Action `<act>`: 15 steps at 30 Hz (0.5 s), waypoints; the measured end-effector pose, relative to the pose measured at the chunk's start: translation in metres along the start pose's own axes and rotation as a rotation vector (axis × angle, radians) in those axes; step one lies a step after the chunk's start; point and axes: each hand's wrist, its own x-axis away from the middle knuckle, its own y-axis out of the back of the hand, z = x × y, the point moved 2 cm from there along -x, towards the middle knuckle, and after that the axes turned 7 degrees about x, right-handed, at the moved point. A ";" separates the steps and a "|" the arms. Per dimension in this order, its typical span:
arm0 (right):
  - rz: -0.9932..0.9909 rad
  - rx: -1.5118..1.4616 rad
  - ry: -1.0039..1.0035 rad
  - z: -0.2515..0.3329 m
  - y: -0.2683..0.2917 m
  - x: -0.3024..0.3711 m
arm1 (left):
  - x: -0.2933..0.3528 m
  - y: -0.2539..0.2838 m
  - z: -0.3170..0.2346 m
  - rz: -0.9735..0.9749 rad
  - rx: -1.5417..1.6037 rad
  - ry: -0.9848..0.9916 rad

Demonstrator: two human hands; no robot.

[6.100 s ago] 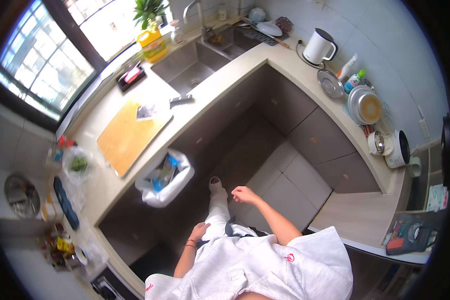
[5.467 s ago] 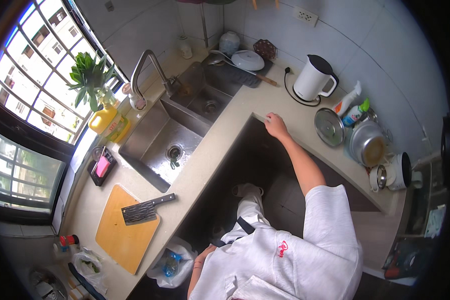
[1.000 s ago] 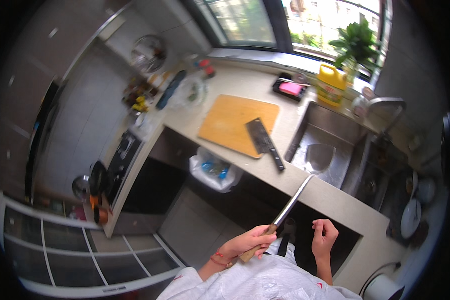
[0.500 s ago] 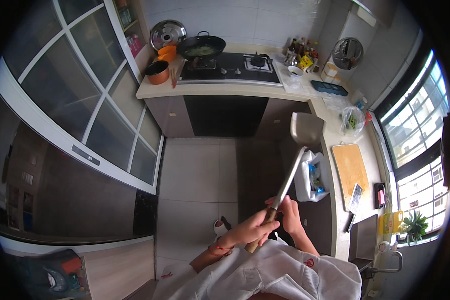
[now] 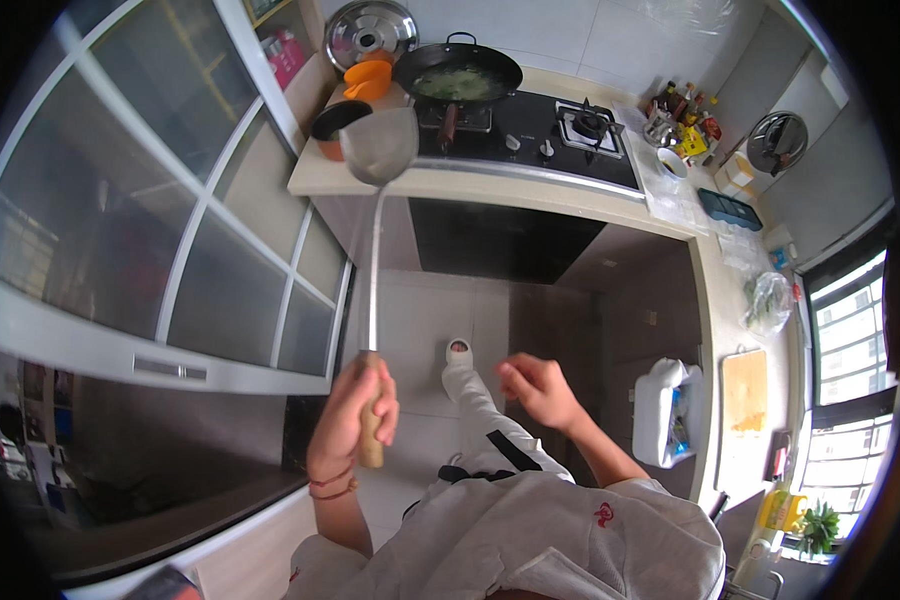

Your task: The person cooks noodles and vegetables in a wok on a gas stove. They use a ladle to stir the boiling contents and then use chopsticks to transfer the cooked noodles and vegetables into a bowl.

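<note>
My left hand (image 5: 342,425) is wrapped round the wooden handle of a wok spatula (image 5: 374,275). The spatula stands with its wide metal blade up and forward, in line with the brown pot (image 5: 331,149) at the counter's left end. My right hand (image 5: 545,392) is in front of my body with its fingers curled in, and nothing shows in it. On the left burner of the black gas stove (image 5: 530,118) sits a wok (image 5: 505,75), holding greens in liquid, its handle toward me. Both hands are well short of the stove.
Orange bowls (image 5: 368,80) and a metal lid (image 5: 342,33) stand left of the wok. Along the right counter lie a cutting board (image 5: 744,378), a bag of greens (image 5: 770,303) and a blue tray (image 5: 728,209). A lined bin (image 5: 654,412) hangs below it. A glass door (image 5: 160,190) borders the left.
The spatula has swung from the right side over to the left. My right hand has come away from it, leaving it in my left hand. The view has moved nearer the stove.
</note>
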 end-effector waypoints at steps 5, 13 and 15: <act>-0.351 -0.172 0.117 -0.037 0.091 -0.195 | -0.114 0.006 -0.088 -0.196 -0.335 -0.047; -0.806 0.550 0.270 0.021 0.240 -0.482 | -0.280 0.016 -0.203 -0.207 -0.603 -0.012; -0.682 0.884 0.253 0.022 0.253 -0.524 | -0.318 0.025 -0.227 -0.176 -0.659 -0.007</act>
